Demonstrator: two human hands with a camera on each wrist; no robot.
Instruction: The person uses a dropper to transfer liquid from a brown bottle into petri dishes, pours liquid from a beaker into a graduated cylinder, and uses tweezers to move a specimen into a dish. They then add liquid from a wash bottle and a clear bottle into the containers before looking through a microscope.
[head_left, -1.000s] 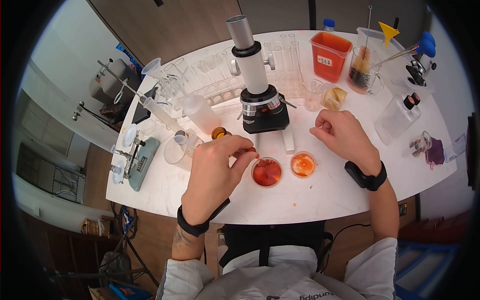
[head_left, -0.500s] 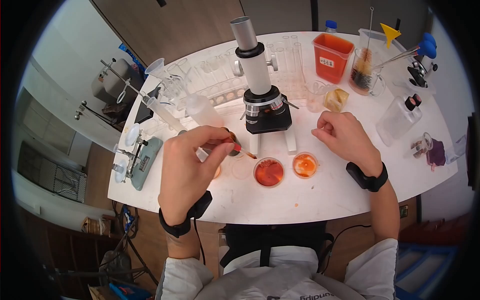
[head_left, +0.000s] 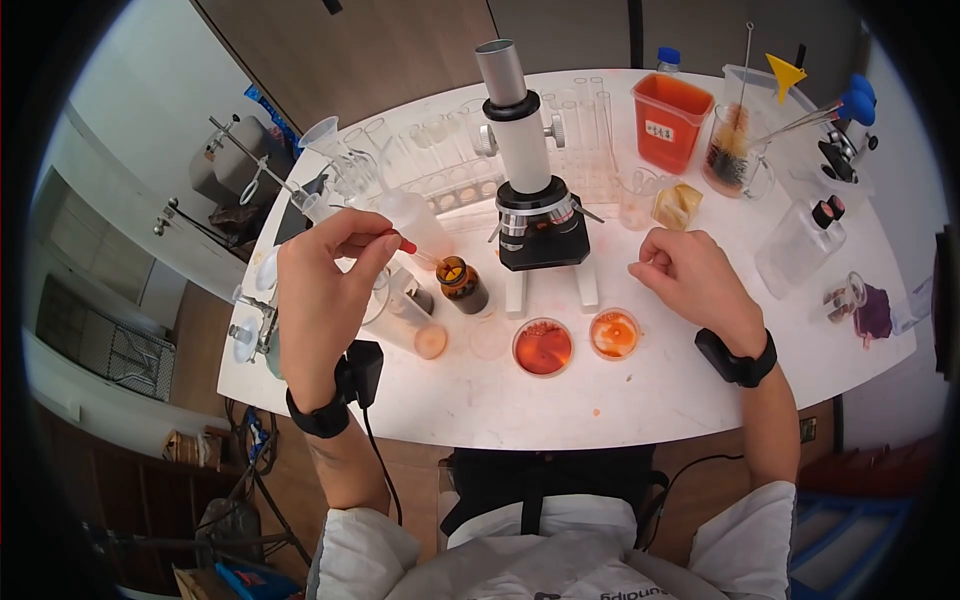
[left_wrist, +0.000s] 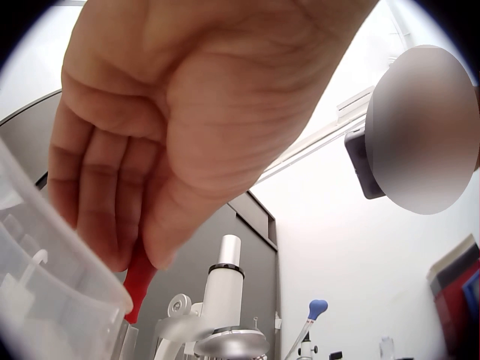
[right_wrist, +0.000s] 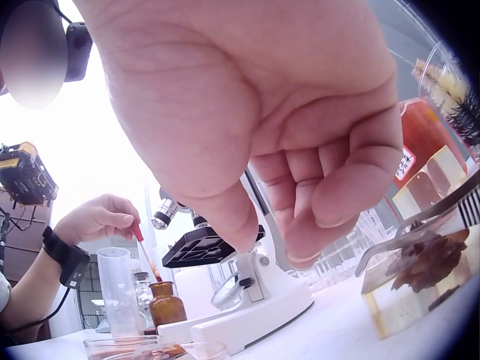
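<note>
My left hand (head_left: pixel 325 285) pinches a glass dropper by its red rubber bulb (head_left: pixel 404 242) between thumb and fingertips. The dropper slants down, its tip at the mouth of a brown glass bottle (head_left: pixel 463 288), which stands uncapped. In the right wrist view, orange-brown liquid shows near the tip of the dropper (right_wrist: pixel 142 241). Held over the table's right part, my right hand (head_left: pixel 695 285) has its fingers loosely curled around nothing. Between the hands lie a petri dish (head_left: pixel 516 350) of dark red-orange liquid and a smaller dish (head_left: pixel 593 340) with orange and white contents.
A microscope (head_left: pixel 524 150) stands behind the dishes, with racked test tubes (head_left: pixel 455 195) behind it. Left of the brown bottle is a clear cylinder (head_left: pixel 388 318) lying over. An amber block (head_left: pixel 678 205), a red tub (head_left: pixel 672 120) and a clear bottle (head_left: pixel 795 250) are at the right.
My left hand has moved left, carrying the dropper from beside the red dish to the brown bottle's mouth. The right hand stays where it was.
</note>
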